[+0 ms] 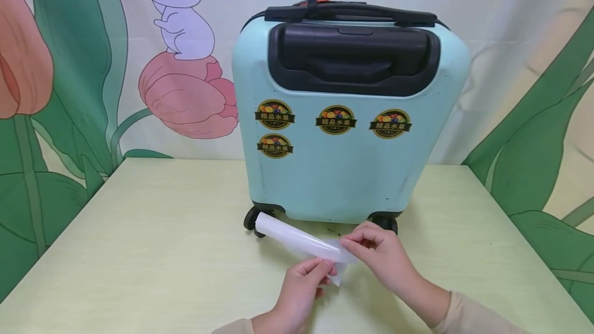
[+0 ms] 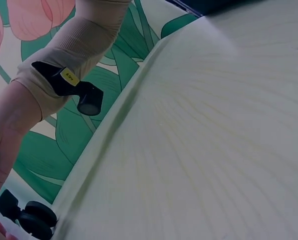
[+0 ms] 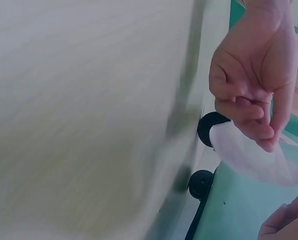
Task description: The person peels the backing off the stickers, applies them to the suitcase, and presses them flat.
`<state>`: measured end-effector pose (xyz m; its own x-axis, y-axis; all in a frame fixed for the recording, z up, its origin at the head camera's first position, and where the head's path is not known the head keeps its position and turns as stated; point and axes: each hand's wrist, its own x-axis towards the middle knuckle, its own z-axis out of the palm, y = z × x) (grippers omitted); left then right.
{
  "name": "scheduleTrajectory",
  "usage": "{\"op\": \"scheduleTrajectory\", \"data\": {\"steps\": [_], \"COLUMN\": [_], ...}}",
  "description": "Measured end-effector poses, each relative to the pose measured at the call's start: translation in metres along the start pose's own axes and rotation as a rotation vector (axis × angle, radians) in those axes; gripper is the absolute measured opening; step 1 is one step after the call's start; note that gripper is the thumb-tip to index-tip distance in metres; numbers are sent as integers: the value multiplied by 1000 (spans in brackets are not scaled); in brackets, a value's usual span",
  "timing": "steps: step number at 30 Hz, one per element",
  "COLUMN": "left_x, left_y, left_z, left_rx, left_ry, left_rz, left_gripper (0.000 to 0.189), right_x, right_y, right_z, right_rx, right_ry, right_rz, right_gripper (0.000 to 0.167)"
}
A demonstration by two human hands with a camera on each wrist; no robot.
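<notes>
A glossy white sheet [image 1: 290, 233], curled into a loose roll along its length, is between my two hands in front of the suitcase. My left hand [image 1: 299, 288] pinches its lower edge between thumb and fingers. With thumb and fingertips, my right hand [image 1: 387, 256] pinches the sheet's right end. In the right wrist view the sheet [image 3: 248, 155] looks thin and bowed, with the left hand [image 3: 253, 80] above it and part of the right hand [image 3: 288, 215] at the lower right. The left wrist view shows the right hand [image 2: 1, 150] only partly.
A light-blue suitcase [image 1: 339, 179] with black handles stands upright on the pale table [image 1: 162, 251]. Several round fruit stickers [image 1: 336, 120] are on its front. Black wheels [image 1: 252, 219] show beneath it. A curtain with painted flowers [image 1: 190, 97] hangs behind.
</notes>
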<state>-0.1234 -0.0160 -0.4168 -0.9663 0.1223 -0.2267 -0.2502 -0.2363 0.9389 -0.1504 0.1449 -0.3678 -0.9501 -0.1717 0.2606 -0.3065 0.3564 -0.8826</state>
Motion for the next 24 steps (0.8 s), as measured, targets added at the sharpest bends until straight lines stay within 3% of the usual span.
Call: {"op": "scheduleTrajectory", "data": {"steps": [12, 20, 24], "left_x": [1, 0, -2], "left_y": [-6, -9, -10], "left_z": [0, -1, 0], "left_rx": [-24, -12, 15], "left_ry": [-17, -37, -103], "left_rz": [-90, -109, -166], "left_gripper": [22, 23, 27], "right_x": [9, 8, 7], "right_y": [1, -1, -2], "right_z": [-9, -11, -11], "right_rx": [31, 35, 41], "right_ry": [68, 99, 106], "right_rz": [2, 14, 5], "right_gripper": [5, 7, 7]}}
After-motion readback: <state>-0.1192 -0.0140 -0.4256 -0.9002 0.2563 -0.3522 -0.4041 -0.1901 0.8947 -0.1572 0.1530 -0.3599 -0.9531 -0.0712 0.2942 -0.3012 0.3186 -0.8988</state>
